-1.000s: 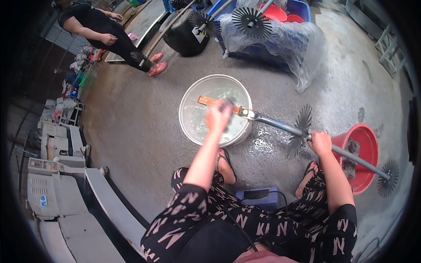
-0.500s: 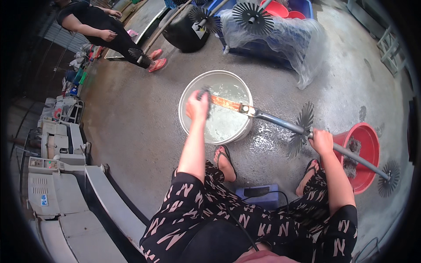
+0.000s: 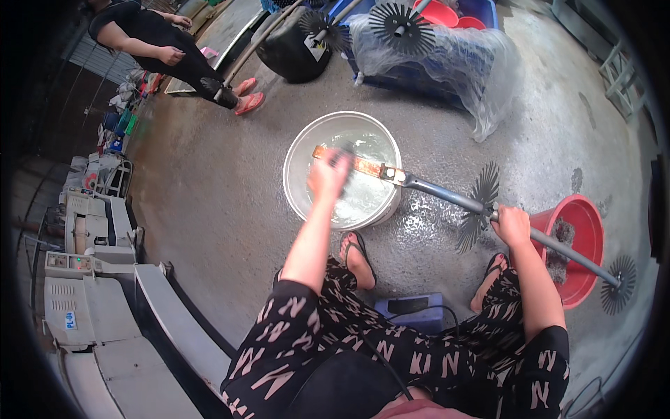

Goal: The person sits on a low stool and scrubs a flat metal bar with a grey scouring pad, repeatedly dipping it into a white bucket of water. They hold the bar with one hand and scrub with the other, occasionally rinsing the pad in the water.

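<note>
Wet concrete floor [image 3: 209, 202], outdoor work area. White bucket [image 3: 296, 150] of water in front of seated person. Long metal rod [image 3: 447, 197] with copper end lies across bucket rim. Left hand [image 3: 328, 174] fingers curled around dark scrubber on copper end. Right hand [image 3: 511, 225] fist closed on rod, beside red bucket [image 3: 586, 216].

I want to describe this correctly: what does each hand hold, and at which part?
The right hand grips the long grey rod mid-shaft, beside a black fin disc. The left hand presses a dark pad onto the rod's copper end over the white bucket.
</note>
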`<move>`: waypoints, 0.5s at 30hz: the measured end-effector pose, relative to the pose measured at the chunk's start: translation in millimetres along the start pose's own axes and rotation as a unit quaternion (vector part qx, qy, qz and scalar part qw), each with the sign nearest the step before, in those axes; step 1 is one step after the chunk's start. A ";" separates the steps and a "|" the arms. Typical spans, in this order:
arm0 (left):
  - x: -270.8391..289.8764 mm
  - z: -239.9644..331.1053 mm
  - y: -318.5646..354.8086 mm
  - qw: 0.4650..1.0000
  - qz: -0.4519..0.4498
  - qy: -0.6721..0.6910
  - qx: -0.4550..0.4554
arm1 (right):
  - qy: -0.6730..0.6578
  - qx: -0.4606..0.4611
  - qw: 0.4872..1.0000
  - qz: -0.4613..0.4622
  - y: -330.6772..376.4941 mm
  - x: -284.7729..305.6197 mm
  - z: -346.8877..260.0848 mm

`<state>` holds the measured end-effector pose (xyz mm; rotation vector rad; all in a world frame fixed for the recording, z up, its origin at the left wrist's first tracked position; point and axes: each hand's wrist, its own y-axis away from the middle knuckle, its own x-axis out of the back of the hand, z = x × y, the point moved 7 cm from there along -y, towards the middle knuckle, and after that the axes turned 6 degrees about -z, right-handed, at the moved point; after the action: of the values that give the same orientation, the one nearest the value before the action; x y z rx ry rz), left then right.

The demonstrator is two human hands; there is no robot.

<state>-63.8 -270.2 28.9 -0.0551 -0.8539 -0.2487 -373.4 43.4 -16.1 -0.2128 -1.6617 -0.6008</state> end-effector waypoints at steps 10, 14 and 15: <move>22.1 -12.2 -22.7 0.997 0.047 0.032 0.049 | 0.006 -0.008 1.000 -0.006 -0.9 -0.9 -0.7; -35.5 18.1 32.6 0.997 -0.037 -0.014 -0.059 | -0.010 -0.015 1.000 -0.008 -2.7 -3.3 3.4; -33.2 20.9 38.4 0.995 -0.020 -0.039 -0.088 | -0.011 -0.012 1.000 -0.012 -0.6 -4.2 2.6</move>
<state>-90.9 -223.4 19.6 -0.2138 -0.9098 -0.3604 -375.1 45.1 -20.4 -0.2176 -1.6802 -0.6381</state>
